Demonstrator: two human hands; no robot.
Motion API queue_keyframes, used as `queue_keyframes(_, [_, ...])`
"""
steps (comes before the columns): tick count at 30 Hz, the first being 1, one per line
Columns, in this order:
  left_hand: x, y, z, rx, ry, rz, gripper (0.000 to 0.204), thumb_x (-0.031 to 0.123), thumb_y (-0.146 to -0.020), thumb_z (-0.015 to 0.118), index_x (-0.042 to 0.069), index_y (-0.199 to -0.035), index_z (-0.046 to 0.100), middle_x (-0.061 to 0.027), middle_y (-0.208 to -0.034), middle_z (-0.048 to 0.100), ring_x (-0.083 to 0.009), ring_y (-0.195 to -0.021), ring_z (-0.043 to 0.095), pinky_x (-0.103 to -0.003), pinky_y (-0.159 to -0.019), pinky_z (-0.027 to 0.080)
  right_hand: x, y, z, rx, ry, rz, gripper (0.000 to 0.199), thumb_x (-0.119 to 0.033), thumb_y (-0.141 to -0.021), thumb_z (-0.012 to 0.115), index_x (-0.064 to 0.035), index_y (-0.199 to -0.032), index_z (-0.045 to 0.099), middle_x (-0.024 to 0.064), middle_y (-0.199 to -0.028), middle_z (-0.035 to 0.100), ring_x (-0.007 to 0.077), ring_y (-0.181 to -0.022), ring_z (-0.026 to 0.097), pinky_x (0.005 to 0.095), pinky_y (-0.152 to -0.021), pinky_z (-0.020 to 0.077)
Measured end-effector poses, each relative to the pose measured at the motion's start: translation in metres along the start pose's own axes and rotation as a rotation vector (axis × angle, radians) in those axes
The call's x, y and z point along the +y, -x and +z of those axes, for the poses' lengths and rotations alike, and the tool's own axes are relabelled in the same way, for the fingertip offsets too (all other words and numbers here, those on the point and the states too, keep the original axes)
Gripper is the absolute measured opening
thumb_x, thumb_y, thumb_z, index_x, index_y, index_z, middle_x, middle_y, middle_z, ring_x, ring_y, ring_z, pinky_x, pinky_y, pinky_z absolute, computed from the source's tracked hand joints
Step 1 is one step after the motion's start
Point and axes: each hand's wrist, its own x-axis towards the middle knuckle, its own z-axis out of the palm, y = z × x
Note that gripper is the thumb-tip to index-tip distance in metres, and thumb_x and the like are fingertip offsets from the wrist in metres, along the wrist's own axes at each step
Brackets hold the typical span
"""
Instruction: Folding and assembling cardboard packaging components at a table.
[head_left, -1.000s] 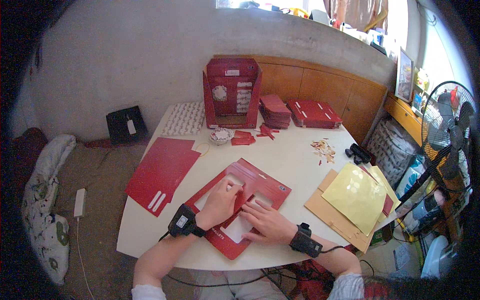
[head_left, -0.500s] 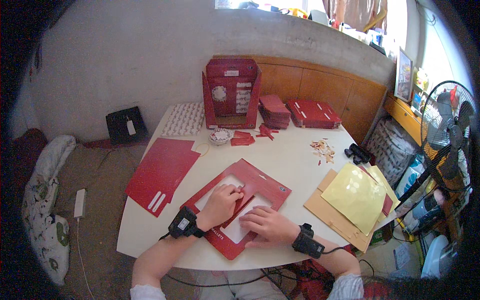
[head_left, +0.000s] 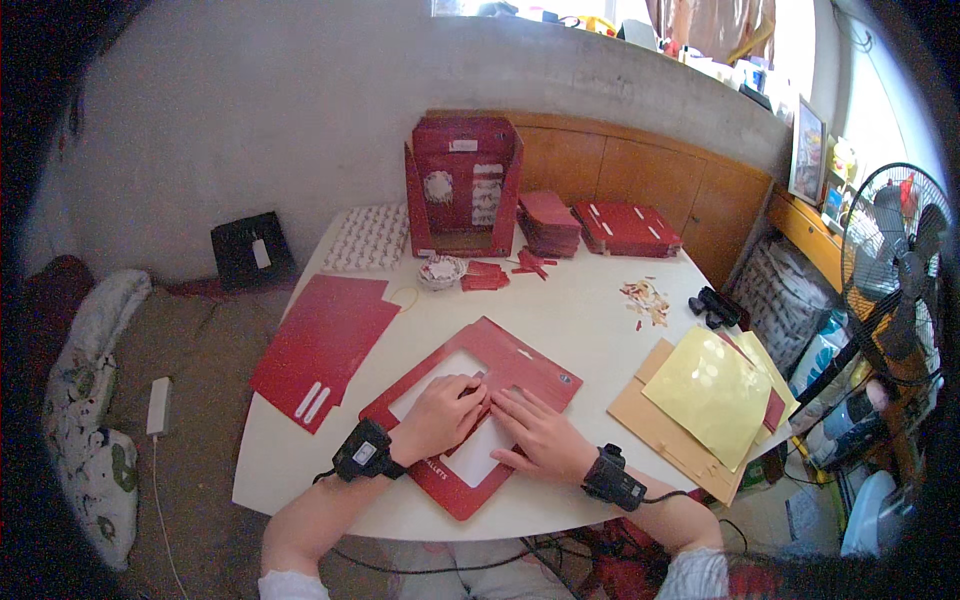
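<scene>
A red cardboard sheet point(head_left: 540, 366) with window cut-outs lies turned at an angle on the white table, close to me. My left hand point(head_left: 440, 412) rests over its left window, fingers curled together at the middle strip between the windows. Whatever those fingertips pinch is hidden. From the other side my right hand point(head_left: 540, 436) lies on the sheet, fingers stretched out, its fingertips at the same strip and close to my left fingers. White table shows through the uncovered part of the right window.
Left lie flat red sheets point(head_left: 325, 340); right, yellow sheets point(head_left: 708, 392) on brown cardboard point(head_left: 640, 400). At the back stand a red display box point(head_left: 463, 240), red card stacks point(head_left: 549, 225) and a small bowl point(head_left: 441, 273). Scraps point(head_left: 645, 302) and a black object point(head_left: 714, 307) lie right. A fan point(head_left: 893, 235) stands beyond.
My right hand has slid up and left from the right window to the middle strip, its fingers now beside my left hand's. My left hand has barely shifted; the red sheet stays put.
</scene>
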Motion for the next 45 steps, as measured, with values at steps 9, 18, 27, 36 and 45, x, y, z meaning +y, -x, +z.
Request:
queue_keyframes(9, [0.001, 0.000, 0.001, 0.027, -0.013, 0.002, 0.028, 0.011, -0.080, 0.064, -0.002, -0.106, 0.063, -0.0180, -0.103, 0.059, -0.0326, -0.094, 0.059, -0.040, -0.083, 0.049, 0.001, 0.001, 0.003, -0.055, -0.009, 0.004, 0.062, -0.040, -0.090, 0.055, 0.0083, -0.128, 0.045, 0.0266, -0.138, 0.040, 0.0403, -0.129, 0.038, 0.0466, -0.111, 0.0282])
queue_keyframes(18, [0.004, 0.000, -0.009, 0.012, 0.016, -0.051, 0.032, 0.021, -0.081, 0.066, 0.001, -0.106, 0.063, -0.0143, -0.107, 0.060, -0.0299, -0.100, 0.058, -0.041, -0.089, 0.044, 0.005, 0.003, -0.005, -0.045, -0.038, 0.041, 0.052, -0.035, -0.088, 0.058, 0.0065, -0.119, 0.053, 0.0246, -0.136, 0.042, 0.0384, -0.128, 0.041, 0.0475, -0.109, 0.0291])
queue_keyframes(27, [0.005, -0.001, -0.009, 0.022, 0.001, -0.038, 0.032, 0.024, -0.082, 0.064, 0.002, -0.106, 0.062, -0.0139, -0.109, 0.060, -0.0292, -0.100, 0.057, -0.040, -0.089, 0.042, 0.006, -0.001, -0.009, -0.028, 0.219, 0.092, 0.051, -0.038, -0.087, 0.057, 0.0042, -0.117, 0.057, 0.0141, -0.134, 0.046, 0.0290, -0.125, 0.041, 0.0458, -0.109, 0.0265])
queue_keyframes(36, [0.004, 0.001, -0.005, 0.044, 0.011, -0.040, 0.032, 0.023, -0.082, 0.064, 0.001, -0.105, 0.062, -0.0139, -0.107, 0.060, -0.0292, -0.098, 0.057, -0.041, -0.086, 0.043, 0.006, -0.003, -0.004, 0.004, 0.255, 0.075, 0.054, -0.044, -0.090, 0.050, 0.0051, -0.106, 0.064, 0.0147, -0.128, 0.051, 0.0308, -0.125, 0.041, 0.0485, -0.112, 0.0211])
queue_keyframes(45, [0.007, -0.001, -0.008, 0.001, 0.037, -0.075, 0.034, 0.020, -0.081, 0.067, 0.000, -0.107, 0.062, -0.0162, -0.108, 0.060, -0.0320, -0.102, 0.057, -0.041, -0.091, 0.044, 0.003, -0.002, -0.006, -0.094, 0.325, 0.107, 0.058, -0.044, -0.090, 0.049, 0.0045, -0.122, 0.054, 0.0117, -0.130, 0.048, 0.0262, -0.123, 0.042, 0.0492, -0.113, 0.0170])
